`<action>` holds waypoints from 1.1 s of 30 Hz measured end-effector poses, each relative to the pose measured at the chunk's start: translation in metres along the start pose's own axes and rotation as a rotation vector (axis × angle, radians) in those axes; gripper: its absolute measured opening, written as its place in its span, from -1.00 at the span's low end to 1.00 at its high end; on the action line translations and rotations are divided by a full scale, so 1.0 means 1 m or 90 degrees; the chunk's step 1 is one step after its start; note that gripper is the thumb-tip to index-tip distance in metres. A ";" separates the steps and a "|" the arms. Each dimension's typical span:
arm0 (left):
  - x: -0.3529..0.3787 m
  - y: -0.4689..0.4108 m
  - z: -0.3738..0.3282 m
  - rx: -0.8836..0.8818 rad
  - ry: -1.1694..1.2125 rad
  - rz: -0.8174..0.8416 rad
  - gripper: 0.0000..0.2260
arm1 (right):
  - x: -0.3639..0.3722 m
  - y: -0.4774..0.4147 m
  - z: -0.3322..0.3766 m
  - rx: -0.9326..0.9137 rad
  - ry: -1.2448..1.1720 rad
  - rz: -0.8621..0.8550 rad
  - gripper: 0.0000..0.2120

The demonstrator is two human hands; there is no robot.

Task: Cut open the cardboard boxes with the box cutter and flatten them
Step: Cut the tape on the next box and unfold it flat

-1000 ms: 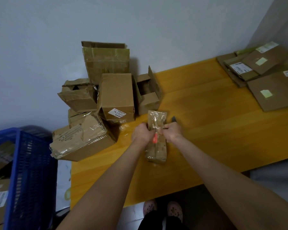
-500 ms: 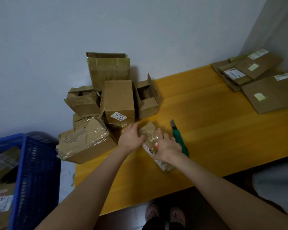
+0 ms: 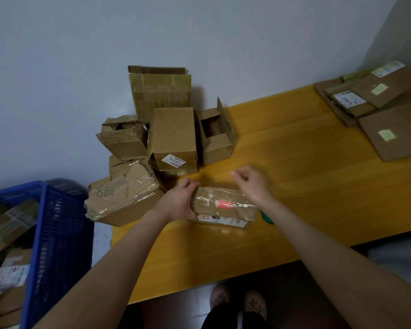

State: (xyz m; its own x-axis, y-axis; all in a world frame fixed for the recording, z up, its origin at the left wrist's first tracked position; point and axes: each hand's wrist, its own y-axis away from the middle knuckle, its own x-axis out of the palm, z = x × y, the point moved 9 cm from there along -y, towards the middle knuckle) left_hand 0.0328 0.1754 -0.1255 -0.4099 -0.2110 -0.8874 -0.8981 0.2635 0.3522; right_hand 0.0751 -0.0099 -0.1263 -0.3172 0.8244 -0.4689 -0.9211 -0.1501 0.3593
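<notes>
A small taped cardboard box [image 3: 223, 207] with a red label lies lengthwise across the yellow table [image 3: 306, 181], near its front edge. My left hand [image 3: 180, 203] grips the box's left end, fingers curled over the top. My right hand [image 3: 252, 184] hovers blurred above the box's right end, fingers loosely curled and holding nothing. Only a green sliver of the box cutter [image 3: 267, 218] shows on the table, just right of my right forearm.
A heap of several opened and crushed boxes [image 3: 171, 136] stands at the table's back left against the wall. Flattened cardboard sheets [image 3: 389, 115] lie at the back right. A blue plastic crate [image 3: 55, 233] with cardboard inside stands on the floor at left.
The small box has been turned from upright and slanted to lying crosswise. My right hand lifted off it; my left hand shifted to its left end. The cutter is now mostly hidden.
</notes>
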 end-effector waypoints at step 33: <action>-0.060 -0.013 -0.031 0.072 0.017 -0.087 -0.21 | -0.014 0.056 0.009 -0.072 0.105 -0.118 -0.76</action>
State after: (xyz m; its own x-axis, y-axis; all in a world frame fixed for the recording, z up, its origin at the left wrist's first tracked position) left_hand 0.0641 0.1552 -0.0679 -0.2900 -0.2767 -0.9162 -0.9227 0.3350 0.1909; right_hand 0.0297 -0.0252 -0.0918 -0.1643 0.7449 -0.6467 -0.9834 -0.0724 0.1664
